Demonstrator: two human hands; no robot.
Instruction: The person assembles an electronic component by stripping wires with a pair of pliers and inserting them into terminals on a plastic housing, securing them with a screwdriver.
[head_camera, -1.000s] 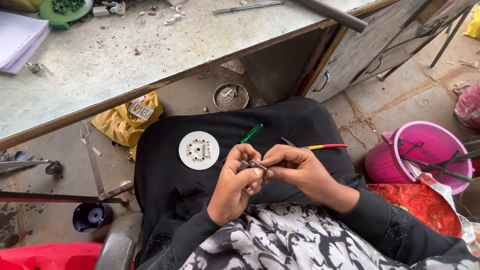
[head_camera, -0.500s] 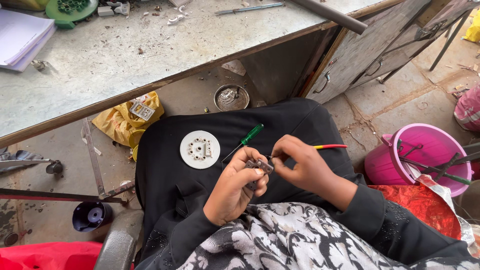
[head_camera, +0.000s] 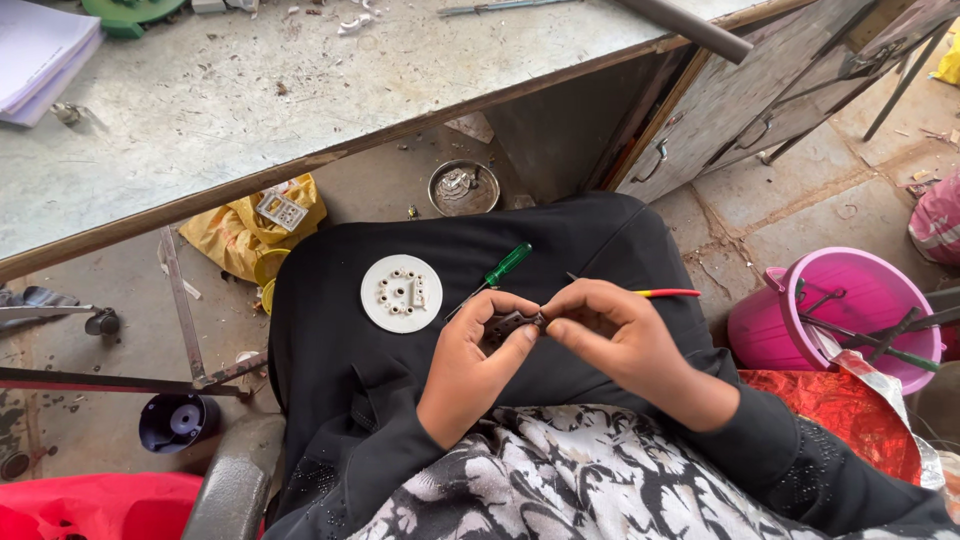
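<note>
Over the black-clothed lap, left hand (head_camera: 475, 365) and right hand (head_camera: 615, 335) pinch a small dark part (head_camera: 507, 322) between fingertips

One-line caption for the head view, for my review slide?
Both hands, left hand and right hand, pinch a small dark part over the lap, beside a white disc.

One head-worn view looks steeply down, close over the lap (head_camera: 420, 380) and workbench (head_camera: 250, 120).

Two bare hands, left hand (head_camera: 470, 365) and right hand (head_camera: 625, 335), long black sleeves (head_camera: 790, 455) dotted with tiny beads, black robe (head_camera: 400, 370) over the lap, black-and-white floral patterned cloth (head_camera: 560, 480) draped nearer the body
</note>
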